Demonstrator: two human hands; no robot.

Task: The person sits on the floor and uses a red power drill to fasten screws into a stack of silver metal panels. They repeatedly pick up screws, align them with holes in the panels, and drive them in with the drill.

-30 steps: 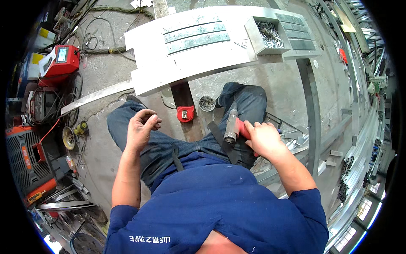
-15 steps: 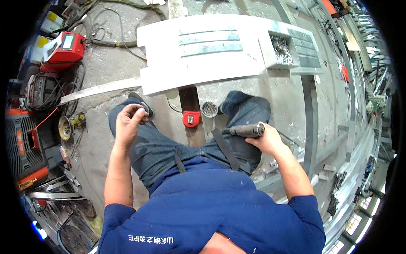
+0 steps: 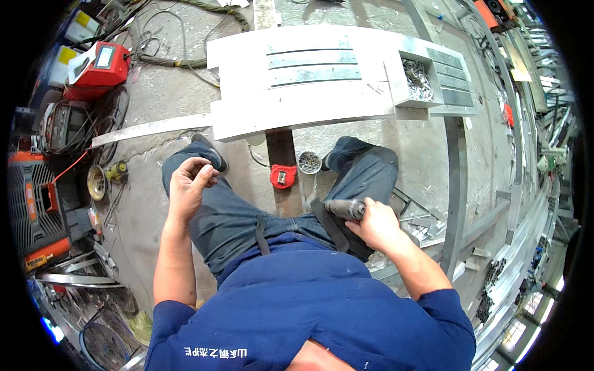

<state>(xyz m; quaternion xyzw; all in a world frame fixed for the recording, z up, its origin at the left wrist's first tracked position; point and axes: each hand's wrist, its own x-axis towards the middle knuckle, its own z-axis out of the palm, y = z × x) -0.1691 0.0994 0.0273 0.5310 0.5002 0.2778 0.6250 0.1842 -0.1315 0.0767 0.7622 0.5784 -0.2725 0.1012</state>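
My right hand (image 3: 378, 226) is wrapped round a dark gun-shaped power tool (image 3: 345, 209), whose barrel points left above my right thigh. Over my left thigh, my left hand (image 3: 189, 183) is raised with its fingers curled in toward the thumb; anything small between them cannot be made out. Beyond my knees lies a white panel (image 3: 241, 111) with several grey strips (image 3: 315, 74) set in it. On the panel's right part stands an open box (image 3: 405, 96) full of thin silver pins (image 3: 418, 80). Several loose pins (image 3: 375, 88) lie beside it.
A red tape measure (image 3: 283, 177) and a cup of small metal bits (image 3: 309, 162) sit between my legs. At left are a red machine (image 3: 101, 71), cables, and a grey-orange unit (image 3: 37, 204). A steel frame leg (image 3: 456, 185) and stacked metal lengths (image 3: 520, 266) stand at right.
My right hand has drawn the tool down toward my body and slightly left. My left hand stays raised, its fingers a little more curled. The view has shifted slightly.
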